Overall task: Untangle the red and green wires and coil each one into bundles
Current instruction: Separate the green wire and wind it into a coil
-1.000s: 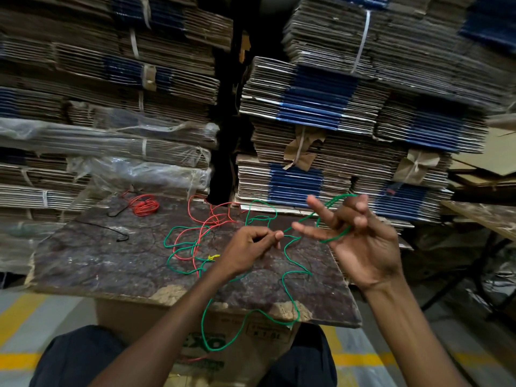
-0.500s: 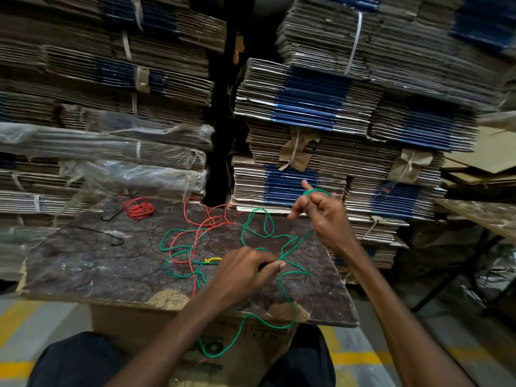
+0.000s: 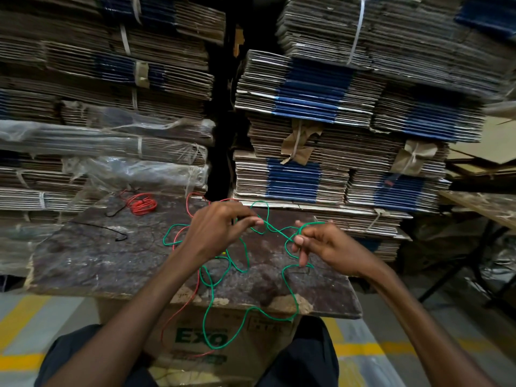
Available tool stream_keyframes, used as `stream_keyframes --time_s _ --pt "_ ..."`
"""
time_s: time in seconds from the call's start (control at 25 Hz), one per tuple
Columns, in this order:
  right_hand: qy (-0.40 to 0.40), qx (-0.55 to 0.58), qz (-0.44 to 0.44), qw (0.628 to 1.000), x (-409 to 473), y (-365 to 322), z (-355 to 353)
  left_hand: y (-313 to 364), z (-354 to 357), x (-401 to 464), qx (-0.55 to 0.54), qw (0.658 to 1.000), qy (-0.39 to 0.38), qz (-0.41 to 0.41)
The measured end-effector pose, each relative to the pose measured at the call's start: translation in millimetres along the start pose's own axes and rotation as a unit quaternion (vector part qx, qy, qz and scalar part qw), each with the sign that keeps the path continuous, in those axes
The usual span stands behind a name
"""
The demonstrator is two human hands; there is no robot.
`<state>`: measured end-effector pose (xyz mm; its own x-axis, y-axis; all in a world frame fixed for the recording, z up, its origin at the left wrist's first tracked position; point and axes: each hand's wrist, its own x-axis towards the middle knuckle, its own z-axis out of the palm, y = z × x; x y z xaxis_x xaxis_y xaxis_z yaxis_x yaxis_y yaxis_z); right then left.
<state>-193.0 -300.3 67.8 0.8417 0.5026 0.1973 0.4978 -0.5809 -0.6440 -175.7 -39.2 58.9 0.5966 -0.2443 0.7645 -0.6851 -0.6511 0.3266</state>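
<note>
Nearest to us, our two forearms reach forward over our dark-trousered knees toward a worn board [image 3: 92,263] resting on a cardboard box [image 3: 195,336] printed with green letters. A long loop of the green wire [image 3: 208,319] hangs over the board's front edge in front of the box, and a thin strand of the red wire [image 3: 178,314] trails down beside it.

Above the board, our left hand [image 3: 215,230] pinches the green wire between thumb and fingertips. Our right hand [image 3: 326,244], just to its side, has its fingers curled around a small loop of the same green wire, with a short stretch of wire running between the two hands. Under and behind the left hand, green and red strands cross each other in loose curves on the board.

We judge the wire to be light, thin and springy: it holds its bends and would slip through a loose pinch. The best hold seems to be close beside a crossing, fingertips firm, feeding the wire through gently instead of tugging, since pulling could tighten the snarl.

Farther back on the board lies a small red coil [image 3: 142,204], well apart from the tangle, and a short black wire [image 3: 111,233]. Beyond stand tall stacks of flattened cardboard [image 3: 335,107], strapped in bundles.
</note>
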Motion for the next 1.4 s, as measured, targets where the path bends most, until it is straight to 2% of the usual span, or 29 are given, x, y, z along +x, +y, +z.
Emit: stream_keyframes --time_s 0.12,0.2,0.28,0.36,0.48,0.64,0.76,0.84,0.96,1.08,1.16,1.24,1.32,1.4 --pt "-0.066 0.143 0.012 0.987 -11 -14 6 -5 6 11 -0.023 0.999 -0.002 -0.043" --pt "-0.074 0.257 0.005 0.963 -18 -18 11 -6 14 14 -0.056 0.996 -0.008 -0.067" --pt "-0.053 0.41 -0.009 0.91 -24 -22 14 -6 23 15 -0.148 0.985 -0.024 -0.091" --pt "-0.026 0.513 -0.017 0.858 -24 -24 12 -3 32 15 -0.254 0.96 -0.047 -0.105" --pt "-0.014 0.588 -0.083 0.805 -24 -25 9 6 42 6 -0.344 0.927 -0.09 -0.123" --pt "-0.004 0.649 -0.174 0.741 -16 -41 -1 8 52 -13 -0.376 0.901 -0.13 -0.17" --pt "0.08 0.663 -0.193 0.719 -3 -57 -9 11 57 -29 -0.385 0.884 -0.156 -0.212" --pt "0.159 0.66 -0.178 0.712 10 -62 -10 12 61 -39 -0.377 0.885 -0.168 -0.216" --pt "0.231 0.629 -0.169 0.723 28 -62 -6 12 63 -46 -0.325 0.912 -0.176 -0.179" --pt "0.278 0.539 -0.176 0.775 39 -53 4 16 57 -46 -0.208 0.957 -0.158 -0.129" --pt "0.323 0.405 -0.177 0.837 43 -43 9 21 52 -46 -0.112 0.977 -0.158 -0.083" --pt "0.351 0.245 -0.178 0.886 46 -31 8 26 47 -44 -0.063 0.984 -0.159 -0.05" --pt "0.342 0.09 -0.186 0.917 50 -17 0 27 42 -43 -0.034 0.99 -0.136 -0.019" --pt "0.321 -0.034 -0.172 0.931 51 -3 -12 22 37 -40 0.001 0.995 -0.103 0.002"
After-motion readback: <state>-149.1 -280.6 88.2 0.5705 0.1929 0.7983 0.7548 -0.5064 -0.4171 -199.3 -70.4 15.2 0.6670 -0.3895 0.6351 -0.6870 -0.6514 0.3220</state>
